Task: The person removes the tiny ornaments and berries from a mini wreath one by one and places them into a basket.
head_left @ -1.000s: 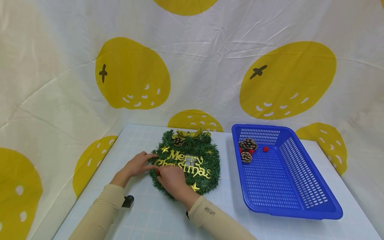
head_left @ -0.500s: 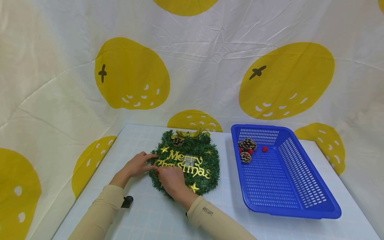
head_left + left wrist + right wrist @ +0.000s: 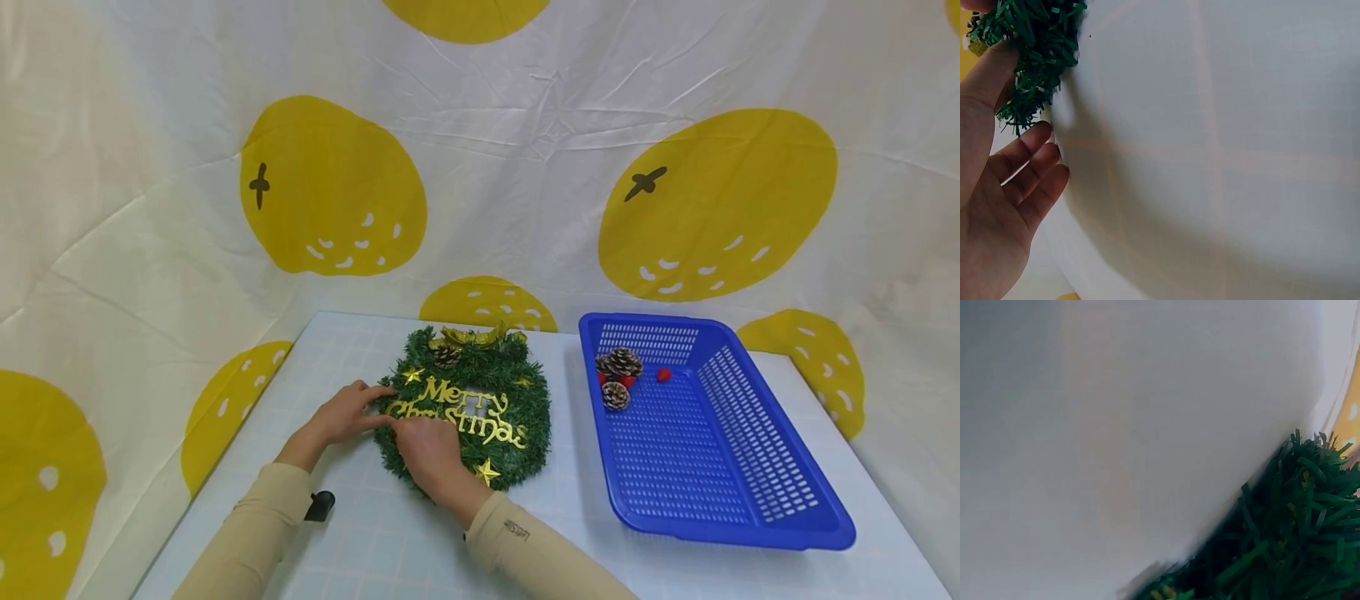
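A green tinsel Christmas wreath (image 3: 525,375) with a gold "Merry Christmas" sign (image 3: 491,427), gold stars and a pine cone (image 3: 447,354) lies on the table. At its left edge my left hand (image 3: 347,412) holds the tinsel between thumb and index finger; in the left wrist view its other fingers (image 3: 1041,181) bend loosely beside the rim. Over the wreath's lower left my right hand (image 3: 429,450) is curled, fingertips down in the tinsel beside the left thumb. The small red ball in its fingertips is hidden now. The right wrist view shows only green tinsel (image 3: 1291,537) and table.
To the right stands a blue plastic basket (image 3: 675,467). Several pine cones (image 3: 624,362) and small red balls (image 3: 663,375) lie at its far left. A yellow-patterned white cloth (image 3: 510,200) hangs behind the pale checked table (image 3: 375,542).
The red ball showing at my right fingertips earlier has gone out of sight under the hand. Both hands stay almost in place, the right one shifting only slightly.
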The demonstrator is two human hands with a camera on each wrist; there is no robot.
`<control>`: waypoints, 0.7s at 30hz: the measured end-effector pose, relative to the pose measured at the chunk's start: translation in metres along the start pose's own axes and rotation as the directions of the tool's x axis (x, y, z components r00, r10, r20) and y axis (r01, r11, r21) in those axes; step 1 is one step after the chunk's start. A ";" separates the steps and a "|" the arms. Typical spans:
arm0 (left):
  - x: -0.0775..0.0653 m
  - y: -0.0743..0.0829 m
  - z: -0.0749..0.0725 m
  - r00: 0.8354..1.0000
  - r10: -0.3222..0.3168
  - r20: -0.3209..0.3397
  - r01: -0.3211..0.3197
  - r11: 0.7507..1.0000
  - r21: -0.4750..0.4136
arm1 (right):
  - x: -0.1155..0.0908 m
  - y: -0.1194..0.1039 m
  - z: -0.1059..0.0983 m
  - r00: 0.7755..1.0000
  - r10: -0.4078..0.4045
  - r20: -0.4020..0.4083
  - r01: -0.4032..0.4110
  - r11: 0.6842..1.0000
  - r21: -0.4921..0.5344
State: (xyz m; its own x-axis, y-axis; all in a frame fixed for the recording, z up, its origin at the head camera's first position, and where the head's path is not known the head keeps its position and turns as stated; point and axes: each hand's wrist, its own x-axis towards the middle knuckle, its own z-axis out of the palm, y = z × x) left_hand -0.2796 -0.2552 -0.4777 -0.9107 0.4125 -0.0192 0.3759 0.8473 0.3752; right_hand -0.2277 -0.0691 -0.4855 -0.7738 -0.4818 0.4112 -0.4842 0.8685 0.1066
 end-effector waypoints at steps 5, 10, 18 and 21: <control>0.000 -0.001 0.001 1.000 0.004 -0.005 -0.004 1.000 0.009 | -0.002 0.005 -0.003 0.999 0.017 0.039 -0.023 0.986 0.164; 0.001 -0.003 0.002 1.000 -0.001 -0.014 0.001 1.000 0.001 | -0.003 0.011 -0.006 0.999 0.021 0.039 -0.031 0.954 0.297; 0.002 -0.004 0.003 1.000 -0.014 -0.008 0.014 1.000 -0.004 | -0.005 0.018 -0.006 0.999 0.039 0.010 -0.040 0.924 0.380; 0.002 -0.003 0.003 1.000 -0.015 -0.008 0.015 1.000 -0.002 | -0.006 0.022 -0.007 0.998 0.055 0.002 -0.051 0.917 0.395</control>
State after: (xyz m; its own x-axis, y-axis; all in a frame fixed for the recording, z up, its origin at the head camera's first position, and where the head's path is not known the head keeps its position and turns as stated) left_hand -0.2817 -0.2558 -0.4816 -0.9176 0.3971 -0.0173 0.3619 0.8528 0.3765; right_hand -0.2311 -0.0463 -0.4792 -0.8001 -0.4333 0.4149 -0.5655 0.7756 -0.2806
